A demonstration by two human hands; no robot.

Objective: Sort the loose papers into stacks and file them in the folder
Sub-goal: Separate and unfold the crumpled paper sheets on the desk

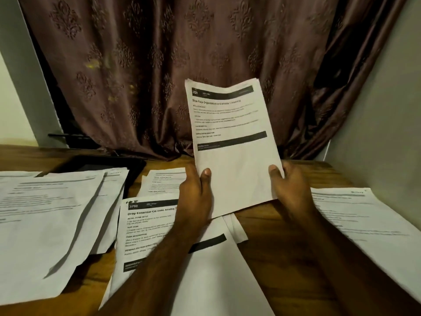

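Left hand (195,192) and right hand (288,185) pinch the lower corners of one printed sheet (230,137), held upright above the wooden table (284,258); light, limp, crease-prone, so edge holds with both hands look safest.

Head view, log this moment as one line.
left hand + right hand: grip raised sheet | papers spread on table

Readable print on two sheets

The raised sheet (230,142) carries "2723" and a heading starting "Shoe Rack Organization"; the sheet lying on the surface (145,229) reads "3703", "Drop Essential Oil onto Aroma", "TASK DESCRIPTION". Smaller lines are too blurred.
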